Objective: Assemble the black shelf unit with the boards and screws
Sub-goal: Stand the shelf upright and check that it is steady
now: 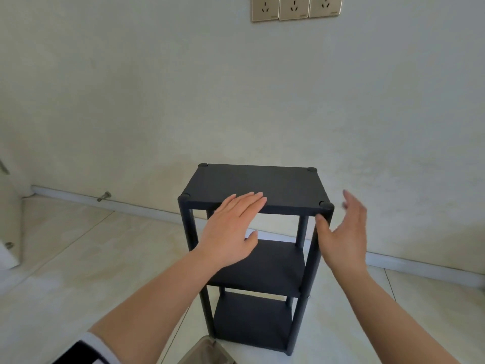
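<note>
left hand (231, 229): fingers straight and together, palm down, fingertips over the near edge of the top board (258, 186); whether they press on it or hover just above cannot be told. it holds nothing. the flat pose suggests a steadying or testing touch on a finished surface, not a grip.

right hand (343, 235): spread, fingers relaxed and slightly blurred, palm turned inward toward the near right post (313, 256); the thumb lies just beside the post's upper end, contact uncertain. it holds nothing.

between and below the hands: the black shelf unit (256, 261) stands upright on the pale tiled floor (78, 258), three boards stacked on four corner posts, a round cap (325, 204) at each top corner. the middle board (265, 266) lies under the left wrist, the bottom board (253, 321) lower still. no loose boards or screws show, so assembly appears complete or nearly so, the hands placed to check that the unit sits square and firm.

beyond the hands: a pale wall (157, 101) just behind the unit, with three sockets (295, 7) high above. toward the viewer from the left forearm, a tan object (207, 350), partly cut off, identity unclear.
</note>
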